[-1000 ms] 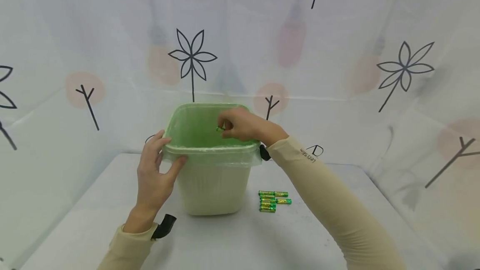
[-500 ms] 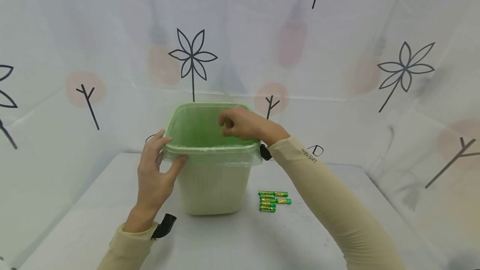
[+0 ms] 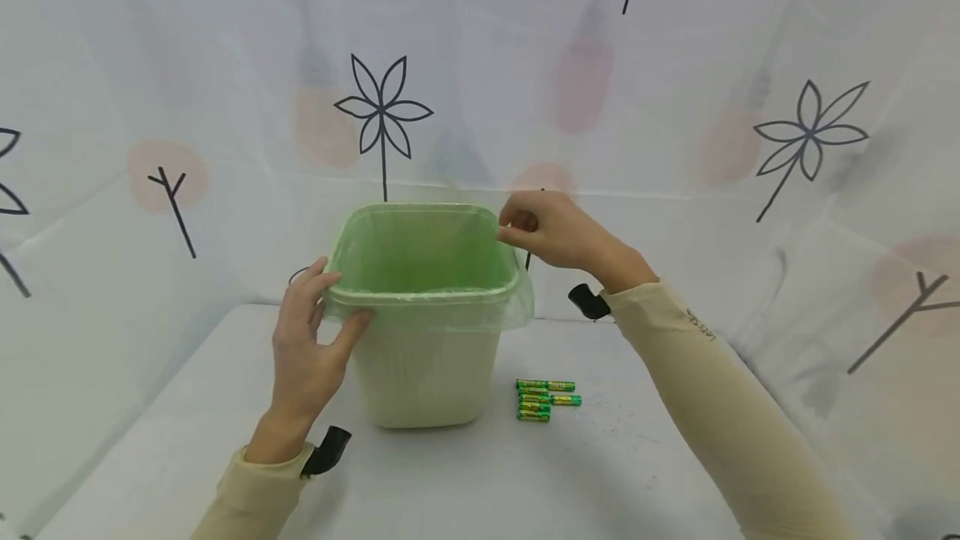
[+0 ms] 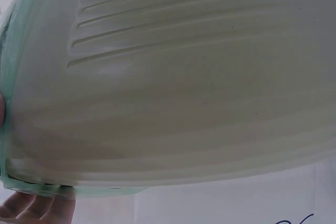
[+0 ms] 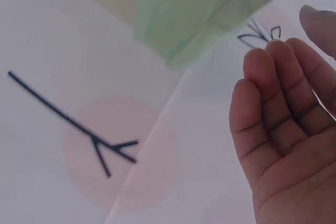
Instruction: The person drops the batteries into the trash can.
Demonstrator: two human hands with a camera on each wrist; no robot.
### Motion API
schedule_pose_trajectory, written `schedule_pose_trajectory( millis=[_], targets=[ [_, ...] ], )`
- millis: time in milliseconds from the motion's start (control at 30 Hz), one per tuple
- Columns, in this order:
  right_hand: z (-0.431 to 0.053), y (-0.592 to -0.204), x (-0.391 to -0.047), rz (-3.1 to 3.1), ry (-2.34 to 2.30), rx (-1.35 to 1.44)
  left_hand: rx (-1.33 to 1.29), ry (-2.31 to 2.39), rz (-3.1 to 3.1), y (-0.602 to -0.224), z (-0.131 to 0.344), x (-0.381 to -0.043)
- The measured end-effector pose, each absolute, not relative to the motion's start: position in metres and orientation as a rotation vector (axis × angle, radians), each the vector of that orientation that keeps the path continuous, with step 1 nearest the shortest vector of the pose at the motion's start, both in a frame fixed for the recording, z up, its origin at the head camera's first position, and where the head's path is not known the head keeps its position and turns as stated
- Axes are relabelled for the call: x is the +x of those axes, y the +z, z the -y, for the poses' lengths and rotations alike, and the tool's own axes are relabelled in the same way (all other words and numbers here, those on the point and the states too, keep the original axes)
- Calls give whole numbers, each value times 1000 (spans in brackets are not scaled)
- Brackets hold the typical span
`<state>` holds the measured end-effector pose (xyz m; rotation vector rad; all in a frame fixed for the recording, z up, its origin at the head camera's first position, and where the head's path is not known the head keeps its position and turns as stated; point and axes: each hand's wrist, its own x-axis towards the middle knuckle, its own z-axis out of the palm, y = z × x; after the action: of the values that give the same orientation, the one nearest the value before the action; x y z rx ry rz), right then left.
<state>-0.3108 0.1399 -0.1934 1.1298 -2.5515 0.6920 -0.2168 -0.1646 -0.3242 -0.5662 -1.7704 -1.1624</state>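
A pale trash bin (image 3: 423,382) stands upright on the table, with a thin green bag (image 3: 420,317) lining it and folded over its rim. My left hand (image 3: 306,357) grips the bin's left rim, thumb on the front and fingers around the side. In the left wrist view, fingertips (image 4: 58,208) show at the liner's edge beside the bin's wall (image 4: 173,114). Just past the right rim hovers my right hand (image 3: 555,232); its relaxed, bent fingers hold nothing in the right wrist view. Several green and yellow batteries (image 3: 533,417) lie right of the bin. The bin's bottom is hidden.
The white table (image 3: 420,482) runs up to a pale cloth backdrop (image 3: 465,65) printed with flowers and twigs. Similar cloth hangs on both sides. Dark wrist mounts (image 3: 327,450) sit on both forearms.
A battery was in my right fingers inside the bin one second ago; it was let go there. That hand has since moved right and up, out of the bin. My left hand stayed put.
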Motion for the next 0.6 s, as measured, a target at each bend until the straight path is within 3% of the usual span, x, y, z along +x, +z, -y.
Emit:
schedule_pose_trajectory(
  millis=[600],
  targets=[
    [-209, -270, -293, 2762, 687, 1002, -540, -1174, 1760, -325, 164, -217]
  ],
)
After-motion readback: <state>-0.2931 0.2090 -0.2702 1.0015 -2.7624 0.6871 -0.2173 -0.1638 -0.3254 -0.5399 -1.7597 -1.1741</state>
